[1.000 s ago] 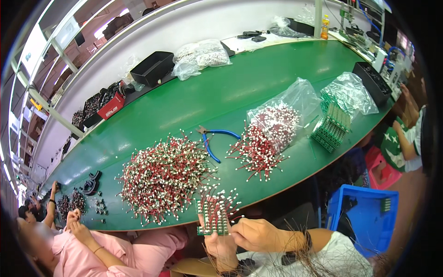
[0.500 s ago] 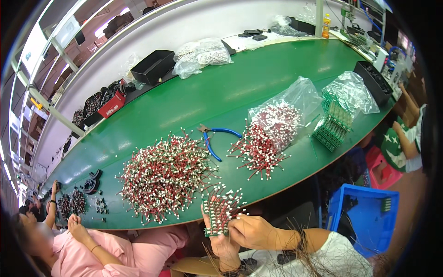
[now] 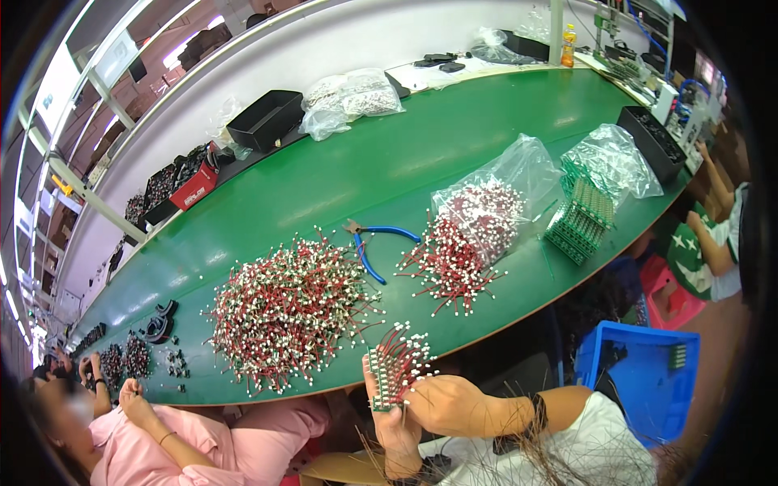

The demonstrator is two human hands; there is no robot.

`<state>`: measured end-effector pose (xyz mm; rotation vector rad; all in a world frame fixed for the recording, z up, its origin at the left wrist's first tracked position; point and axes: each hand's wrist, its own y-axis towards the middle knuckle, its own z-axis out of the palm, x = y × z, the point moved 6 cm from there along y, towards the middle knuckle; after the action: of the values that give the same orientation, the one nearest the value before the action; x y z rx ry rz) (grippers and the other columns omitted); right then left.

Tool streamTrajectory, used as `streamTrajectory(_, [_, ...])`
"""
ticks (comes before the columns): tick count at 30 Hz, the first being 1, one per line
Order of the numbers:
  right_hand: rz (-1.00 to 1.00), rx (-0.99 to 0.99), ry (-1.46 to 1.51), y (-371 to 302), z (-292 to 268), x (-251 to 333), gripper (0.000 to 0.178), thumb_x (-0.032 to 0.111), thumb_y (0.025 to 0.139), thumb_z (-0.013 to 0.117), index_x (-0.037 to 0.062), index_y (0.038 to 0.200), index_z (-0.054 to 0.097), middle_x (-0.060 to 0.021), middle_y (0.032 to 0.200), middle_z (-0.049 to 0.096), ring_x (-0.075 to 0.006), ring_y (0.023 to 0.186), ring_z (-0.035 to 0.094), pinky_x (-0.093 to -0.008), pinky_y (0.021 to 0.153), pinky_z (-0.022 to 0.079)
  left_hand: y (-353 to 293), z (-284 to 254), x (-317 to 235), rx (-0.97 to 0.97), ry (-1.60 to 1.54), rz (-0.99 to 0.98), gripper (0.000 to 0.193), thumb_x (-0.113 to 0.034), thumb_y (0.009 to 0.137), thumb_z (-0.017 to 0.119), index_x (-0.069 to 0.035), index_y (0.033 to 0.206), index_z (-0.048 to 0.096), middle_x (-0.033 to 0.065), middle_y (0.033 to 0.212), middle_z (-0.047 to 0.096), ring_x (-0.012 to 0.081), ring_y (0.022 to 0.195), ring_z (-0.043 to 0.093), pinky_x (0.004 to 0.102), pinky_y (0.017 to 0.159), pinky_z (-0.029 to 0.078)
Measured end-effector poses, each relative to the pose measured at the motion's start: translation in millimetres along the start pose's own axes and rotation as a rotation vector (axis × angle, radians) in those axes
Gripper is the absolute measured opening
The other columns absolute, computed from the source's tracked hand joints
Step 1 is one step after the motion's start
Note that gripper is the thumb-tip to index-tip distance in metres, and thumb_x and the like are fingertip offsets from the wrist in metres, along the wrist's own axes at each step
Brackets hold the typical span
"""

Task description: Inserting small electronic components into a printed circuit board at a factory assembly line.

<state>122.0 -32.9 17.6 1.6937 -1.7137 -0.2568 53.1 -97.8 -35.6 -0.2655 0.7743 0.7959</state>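
Observation:
My left hand (image 3: pixel 395 433) holds a green circuit board panel (image 3: pixel 384 387) just off the table's near edge. Rows of red wires with white plug ends (image 3: pixel 409 350) stand out from the panel and lean to the right. Against the panel's right side, my right hand (image 3: pixel 444 405) is closed, its fingertips among the wires. What those fingertips pinch is hidden. Beyond my hands lies a big heap of short red wires with small white and green ends (image 3: pixel 288 312). Blue-handled cutters (image 3: pixel 371 251) rest open beside that heap.
A clear bag spilling red wires (image 3: pixel 486 215) lies on the green table (image 3: pixel 365 182), left of stacked green panels (image 3: pixel 582 219). Below the edge at right is a blue bin (image 3: pixel 640 381). A person in pink (image 3: pixel 186 441) sits close on my left. Black trays (image 3: pixel 266 120) line the back.
The panel has turned a little in my left hand, and its wires now fan more to the right. My right hand has shifted slightly along its side.

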Motion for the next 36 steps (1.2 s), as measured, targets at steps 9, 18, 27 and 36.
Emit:
streamTrajectory(9, [0.097,0.011,-0.015,-3.5,-5.3,-8.4,0.012,0.012,0.074,0.060,0.0051,0.080,0.051,-0.0068,0.071,0.052,-0.0200,0.064,0.057,-0.0296,0.059,0.049,-1.2,4.4,5.8,0.013,0.044,-0.007,0.085,-0.023,0.084,0.046,-0.010,0.158,0.007,0.0156,0.141,0.047,0.0283,0.120,0.053,0.0416,0.106,0.038])
streamTrajectory(18, [0.096,-0.036,0.099,-6.3,3.6,-12.2,0.012,0.012,0.075,0.059,0.0040,0.082,0.052,-0.0084,0.073,0.055,-0.0223,0.065,0.059,-0.0321,0.060,0.049,-1.0,1.1,8.2,0.028,0.015,-0.015,0.084,-0.022,0.084,0.045,-0.012,0.158,0.007,0.0150,0.143,0.046,0.0292,0.124,0.050,0.0428,0.109,0.035])
streamTrajectory(27, [0.226,-0.157,-0.002,23.8,-40.6,-87.7,0.022,0.004,0.072,0.068,0.0095,0.093,0.067,-0.0077,0.087,0.059,-0.0260,0.080,0.059,-0.0372,0.063,0.050,5.6,-36.3,-11.9,-0.175,-0.348,0.106,0.087,-0.010,0.075,0.054,-0.009,0.155,0.020,0.0188,0.146,0.043,0.0328,0.134,0.043,0.0478,0.115,0.031])
streamTrajectory(36, [0.184,-0.010,-0.113,32.1,-16.1,-126.5,0.011,0.003,0.075,0.070,0.0091,0.081,0.062,-0.0063,0.089,0.056,-0.0270,0.089,0.056,-0.0372,0.075,0.046,9.1,-28.4,-2.9,-0.115,-0.233,0.090,0.077,-0.020,0.083,0.050,-0.009,0.154,0.024,0.0157,0.147,0.044,0.0309,0.131,0.046,0.0498,0.110,0.033])
